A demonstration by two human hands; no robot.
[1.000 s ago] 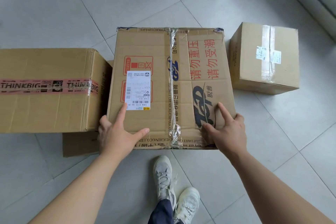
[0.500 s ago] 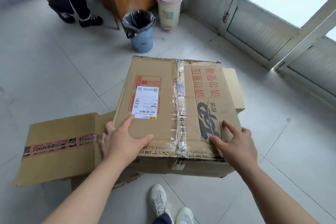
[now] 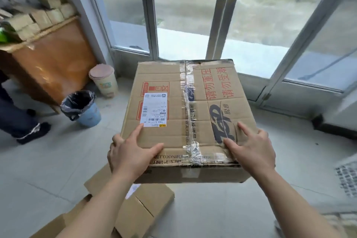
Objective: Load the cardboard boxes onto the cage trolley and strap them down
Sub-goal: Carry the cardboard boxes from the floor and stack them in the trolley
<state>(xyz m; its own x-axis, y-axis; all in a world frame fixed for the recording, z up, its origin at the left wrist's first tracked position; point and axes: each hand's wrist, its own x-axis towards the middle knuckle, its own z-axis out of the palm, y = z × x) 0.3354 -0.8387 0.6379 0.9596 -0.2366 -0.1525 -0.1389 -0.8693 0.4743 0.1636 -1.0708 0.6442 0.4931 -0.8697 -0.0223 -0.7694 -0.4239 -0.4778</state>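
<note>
We carry the taped carton (image 3: 185, 106), left hand (image 3: 133, 152) and right hand (image 3: 253, 150) gripping its near corners, fingers splayed. Next we need the trolley, not in view.

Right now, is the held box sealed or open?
Sealed: the box has flat top flaps, with clear tape along their seam.

Soft daylight is admitted through the glass doors (image 3: 185, 6) at twelve o'clock. Glare is seen on the tape (image 3: 186, 83) of the cardboard box (image 3: 170, 141) and the cabinet (image 3: 52, 67) at nine o'clock. Edges are bowed and smeared by motion blur.
</note>
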